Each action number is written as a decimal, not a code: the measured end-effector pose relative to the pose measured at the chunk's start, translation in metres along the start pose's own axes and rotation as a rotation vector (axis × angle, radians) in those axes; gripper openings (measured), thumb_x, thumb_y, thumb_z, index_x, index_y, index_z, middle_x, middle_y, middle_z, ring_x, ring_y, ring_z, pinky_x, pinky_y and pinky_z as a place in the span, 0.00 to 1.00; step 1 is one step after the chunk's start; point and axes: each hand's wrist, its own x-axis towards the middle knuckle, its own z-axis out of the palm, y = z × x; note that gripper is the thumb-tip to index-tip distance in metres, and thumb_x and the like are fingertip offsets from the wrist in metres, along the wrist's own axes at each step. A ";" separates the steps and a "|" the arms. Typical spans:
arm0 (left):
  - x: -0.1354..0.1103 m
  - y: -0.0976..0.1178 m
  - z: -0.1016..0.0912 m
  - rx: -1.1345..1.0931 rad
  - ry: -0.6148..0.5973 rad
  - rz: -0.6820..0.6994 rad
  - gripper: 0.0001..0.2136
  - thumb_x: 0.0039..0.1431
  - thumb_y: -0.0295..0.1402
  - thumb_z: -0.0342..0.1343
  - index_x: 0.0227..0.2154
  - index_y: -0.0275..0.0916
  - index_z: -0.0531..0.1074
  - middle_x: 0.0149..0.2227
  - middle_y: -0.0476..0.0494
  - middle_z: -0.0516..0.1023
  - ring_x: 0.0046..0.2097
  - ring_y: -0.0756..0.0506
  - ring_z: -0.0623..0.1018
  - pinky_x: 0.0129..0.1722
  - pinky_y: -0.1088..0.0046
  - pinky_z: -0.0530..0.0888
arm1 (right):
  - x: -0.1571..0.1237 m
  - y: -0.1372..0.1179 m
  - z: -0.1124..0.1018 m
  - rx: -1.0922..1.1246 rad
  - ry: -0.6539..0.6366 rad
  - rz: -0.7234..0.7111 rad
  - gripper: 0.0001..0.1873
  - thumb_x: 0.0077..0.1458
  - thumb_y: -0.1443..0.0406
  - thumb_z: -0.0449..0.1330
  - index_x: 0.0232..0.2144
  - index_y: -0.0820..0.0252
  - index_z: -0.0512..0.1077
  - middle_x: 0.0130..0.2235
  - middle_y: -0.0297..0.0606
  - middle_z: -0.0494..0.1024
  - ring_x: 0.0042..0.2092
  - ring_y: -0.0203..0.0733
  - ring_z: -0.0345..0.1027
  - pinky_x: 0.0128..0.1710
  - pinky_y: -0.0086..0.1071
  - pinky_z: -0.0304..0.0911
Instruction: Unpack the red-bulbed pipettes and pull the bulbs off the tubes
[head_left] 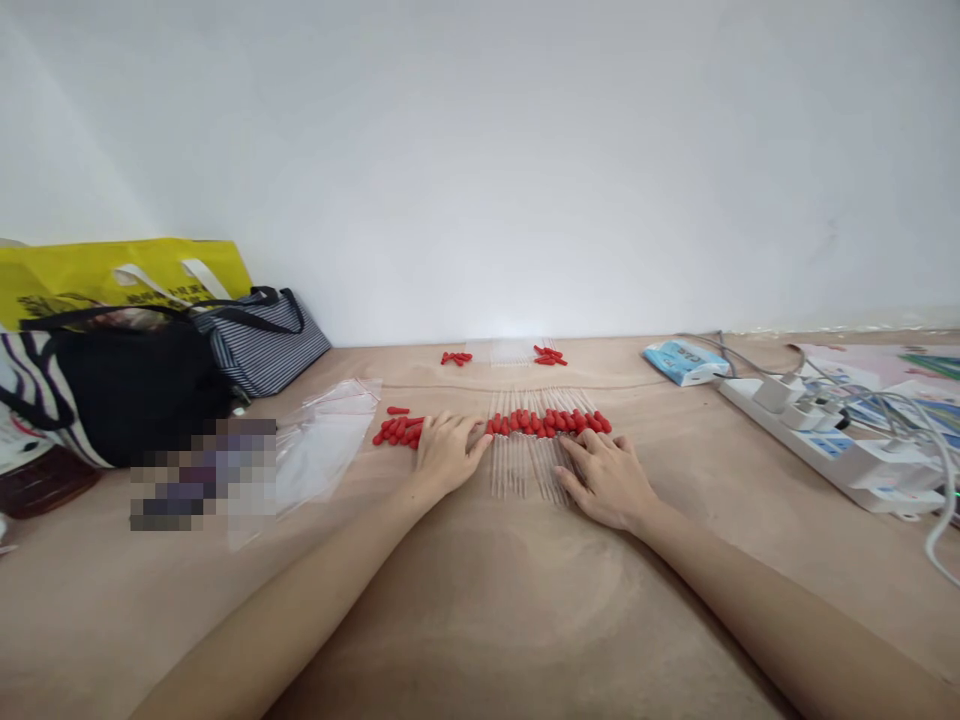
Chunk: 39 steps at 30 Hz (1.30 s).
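A row of clear thin droppers with red rubber bulbs (547, 423) lies side by side on the wooden table (480, 600). My left hand (444, 452) rests flat at the row's left end, fingers stretched out, next to a small heap of loose red bulbs (397, 431). My right hand (606, 478) lies flat on the clear stems at the row's right side, fingers spread. Neither hand grips anything.
Further back lie more clear tubes with a few red bulbs (550, 355). Empty clear plastic bags (330, 440) lie to the left, with a black bag (127, 390), a striped bag (259, 340) and a yellow bag (112, 275) behind. A white power strip (840, 450) with cables sits at right.
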 end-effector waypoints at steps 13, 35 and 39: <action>0.008 0.006 0.010 -0.050 -0.022 -0.184 0.10 0.52 0.32 0.50 0.37 0.38 0.68 0.31 0.45 0.76 0.41 0.40 0.71 0.40 0.61 0.61 | 0.005 0.011 -0.002 0.114 0.177 0.185 0.15 0.57 0.63 0.45 0.38 0.57 0.71 0.34 0.37 0.71 0.35 0.37 0.64 0.35 0.32 0.47; -0.044 0.013 -0.012 -0.335 0.150 0.426 0.07 0.56 0.28 0.47 0.39 0.39 0.64 0.33 0.45 0.74 0.36 0.48 0.73 0.37 0.72 0.71 | 0.007 -0.019 0.001 0.182 0.361 -0.311 0.11 0.54 0.59 0.53 0.37 0.50 0.71 0.44 0.35 0.72 0.48 0.41 0.59 0.53 0.45 0.41; -0.045 0.014 -0.013 -0.342 0.127 0.428 0.08 0.56 0.29 0.47 0.39 0.38 0.66 0.34 0.43 0.73 0.37 0.48 0.73 0.38 0.71 0.70 | 0.009 -0.023 0.001 0.244 0.372 -0.349 0.09 0.55 0.61 0.53 0.31 0.51 0.73 0.37 0.32 0.75 0.45 0.39 0.61 0.53 0.44 0.42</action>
